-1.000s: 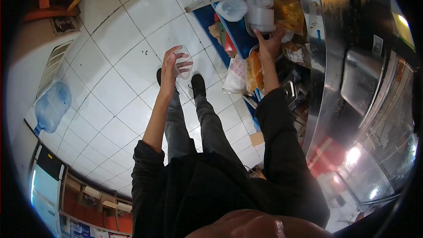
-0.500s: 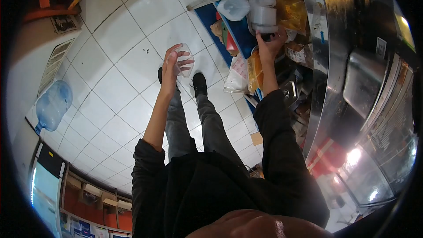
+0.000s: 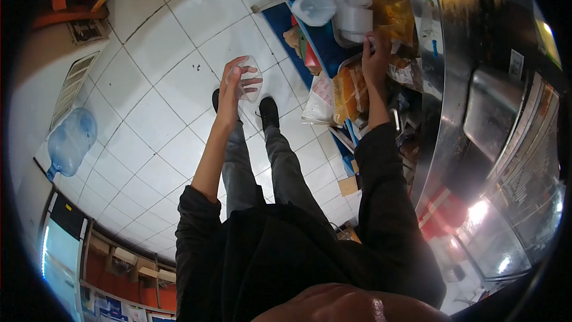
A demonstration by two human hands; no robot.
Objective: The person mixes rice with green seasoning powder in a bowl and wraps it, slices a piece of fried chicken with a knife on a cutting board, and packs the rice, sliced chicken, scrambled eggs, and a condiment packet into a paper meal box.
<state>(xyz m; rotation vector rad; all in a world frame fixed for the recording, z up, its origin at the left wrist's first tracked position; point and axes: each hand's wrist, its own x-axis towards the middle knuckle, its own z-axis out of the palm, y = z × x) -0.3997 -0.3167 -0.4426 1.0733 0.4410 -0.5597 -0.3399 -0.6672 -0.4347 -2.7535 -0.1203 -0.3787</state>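
Observation:
My left hand (image 3: 233,86) holds a clear plastic container (image 3: 251,77) over the tiled floor, its fingers showing through the clear wall. On the shelf under the metal counter, my right hand (image 3: 376,56) is beside a stack of translucent plastic containers (image 3: 356,21). Its thumb and forefinger are raised near the stack's lower end, with a gap between them and nothing visible in them. A bag of orange-yellow contents (image 3: 393,19) lies right of the stack, and another orange bag (image 3: 347,94) is left of my right wrist.
A white printed bag (image 3: 319,100) hangs at the shelf's edge by the blue panel (image 3: 322,45). The steel counter (image 3: 456,83) runs along the right. A large blue water bottle (image 3: 72,142) stands on the floor at the left, and my shoes are below my left hand.
My right hand has shifted right, away from the lower end of the container stack. My left hand stays nearly in place with its container.

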